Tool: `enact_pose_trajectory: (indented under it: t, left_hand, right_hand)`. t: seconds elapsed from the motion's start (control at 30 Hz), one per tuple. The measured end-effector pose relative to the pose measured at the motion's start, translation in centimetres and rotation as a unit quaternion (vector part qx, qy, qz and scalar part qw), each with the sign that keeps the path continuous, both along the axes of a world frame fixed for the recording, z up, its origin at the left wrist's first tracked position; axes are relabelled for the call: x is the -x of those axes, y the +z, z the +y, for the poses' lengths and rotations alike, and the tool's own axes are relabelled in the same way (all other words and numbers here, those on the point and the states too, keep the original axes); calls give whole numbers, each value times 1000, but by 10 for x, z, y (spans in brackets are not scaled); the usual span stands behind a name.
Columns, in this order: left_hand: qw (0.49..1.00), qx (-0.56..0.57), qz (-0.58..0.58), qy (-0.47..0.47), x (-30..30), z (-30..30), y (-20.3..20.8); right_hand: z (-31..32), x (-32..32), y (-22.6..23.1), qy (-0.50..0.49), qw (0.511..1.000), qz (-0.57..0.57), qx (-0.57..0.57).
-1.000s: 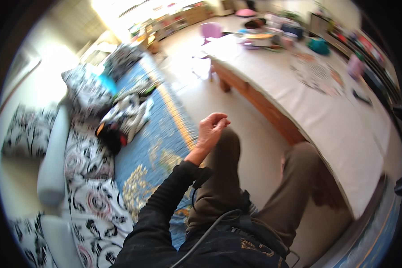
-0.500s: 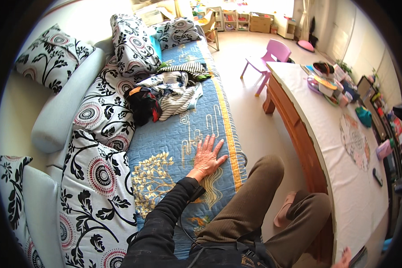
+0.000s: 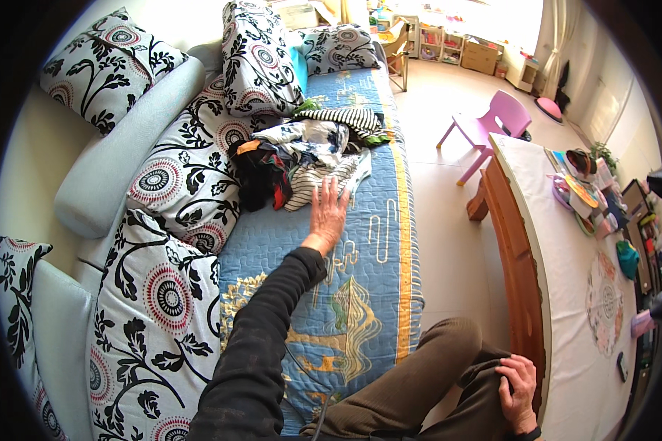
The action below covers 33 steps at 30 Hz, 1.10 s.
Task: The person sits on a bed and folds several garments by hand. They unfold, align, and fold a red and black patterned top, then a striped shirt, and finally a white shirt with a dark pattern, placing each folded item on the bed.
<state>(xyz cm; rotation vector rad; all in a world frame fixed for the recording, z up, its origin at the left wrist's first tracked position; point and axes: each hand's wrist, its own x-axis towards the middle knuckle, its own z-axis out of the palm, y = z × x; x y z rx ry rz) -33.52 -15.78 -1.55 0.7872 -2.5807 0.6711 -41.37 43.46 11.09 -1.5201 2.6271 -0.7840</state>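
Note:
My left hand is stretched forward over the blue quilted cover, palm down with the fingers apart and nothing in them. Its fingertips come up to the near edge of a heap of clothes; whether they touch it I cannot tell. In the heap are a black-and-white striped garment, a white garment with dark blotches and a black garment with some red. My right hand lies over my brown-trousered knee, fingers slightly bent and holding nothing.
Patterned cushions line the sofa's left side. To the right stands a wooden table with a white cloth, a remote control and assorted small things on it. Beyond it is a pink chair. A thin cable runs near my lap.
My left hand has lifted from the quilted cover and reached forward to the clothes. The right hand has come from beside the table onto my knee. The view has shifted as well.

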Motion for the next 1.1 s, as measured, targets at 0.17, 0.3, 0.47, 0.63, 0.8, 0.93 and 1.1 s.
enact_pose_trajectory:
  t: [0.17,0.3,0.47,0.63,0.8,0.93,1.1]
  left_hand:
    - [994,-66,-71,58,27,-71,32]
    - [971,-200,-95,85,55,-107,37]
    - [989,-121,13,86,76,-125,25]
    - [996,-86,14,-4,36,-106,52]
    - [996,-68,53,-9,-54,-23,38]
    - [977,-130,152,-76,-95,40,-5]
    - [980,-151,123,-41,-102,48,-18]
  right_hand:
    - [-12,14,1,0,1000,-30,0]
    - [-19,25,10,39,999,-36,0]
    - [-21,32,4,3,999,-48,2]
    - [-20,33,-4,-22,998,-52,11]
    - [-22,30,-5,-13,998,-62,8]
    - [-28,24,-5,-8,998,-67,15]
    - [-37,17,-6,-2,998,-61,28]
